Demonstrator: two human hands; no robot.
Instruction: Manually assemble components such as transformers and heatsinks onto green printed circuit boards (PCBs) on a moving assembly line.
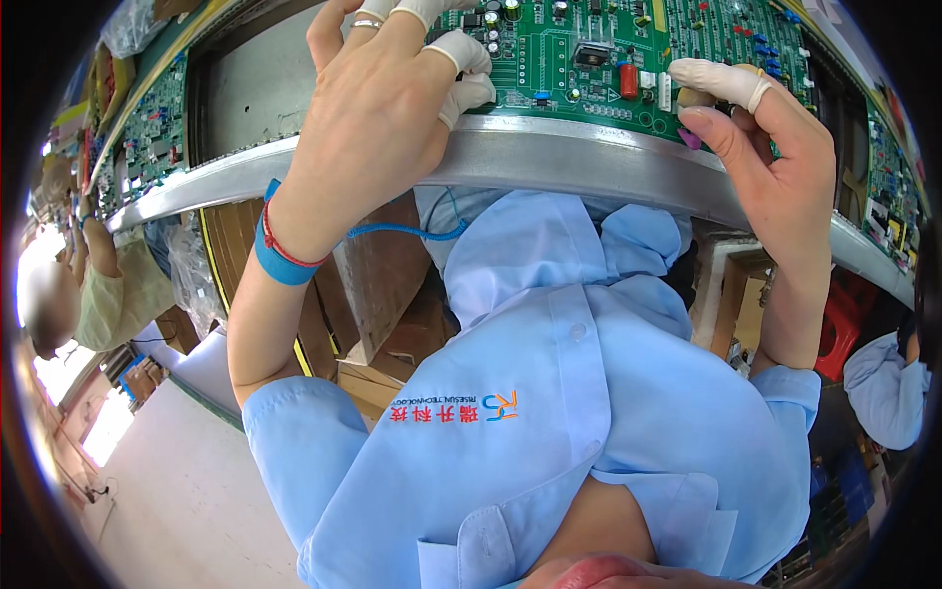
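A green circuit board [535, 64] lies in front of me, set with capacitors, a red block-shaped component [629, 81] and a black part with a metal heat sink [593, 54]. My left hand [383, 108], white finger cots on several fingers, reaches over the board's left end. Its thumb and index finger come together at the board, and whatever lies between them is hidden. My right hand [760, 133] is at the board's near right edge, its index finger in a white cot. Thumb and fingers curl together around something small, with a purple bit [690, 138] showing under the thumb.
A metal rail [589, 137] runs along the near side of the boards. More populated boards stand at the left [147, 147] and right [893, 187]. A blue wrist strap [280, 257] with a coiled cord [412, 232] is on my left wrist. Other people are at both sides.
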